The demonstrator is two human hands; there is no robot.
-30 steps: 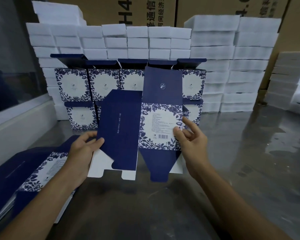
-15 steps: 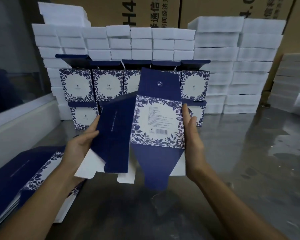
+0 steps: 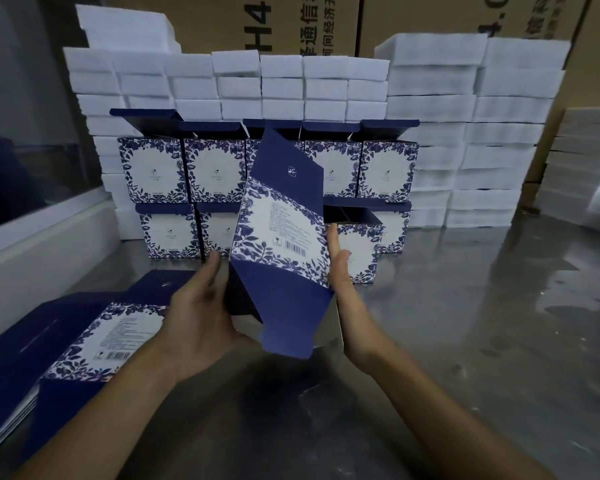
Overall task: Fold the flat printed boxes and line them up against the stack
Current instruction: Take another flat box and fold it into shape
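The half-opened printed box hangs tilted above the steel table, its barcode panel toward the camera, dark blue flaps at top and bottom; the left hand cups its left side, fingers curled round the lower edge and thumb up along the panel; the right hand presses flat against its right edge, fingers straight and together. Behind the box, partly hidden by it, stand two rows of folded boxes with lids up, backed against stacked white foam blocks; left of the box lies a pile of flat printed boxes; brown cartons rise behind the foam.
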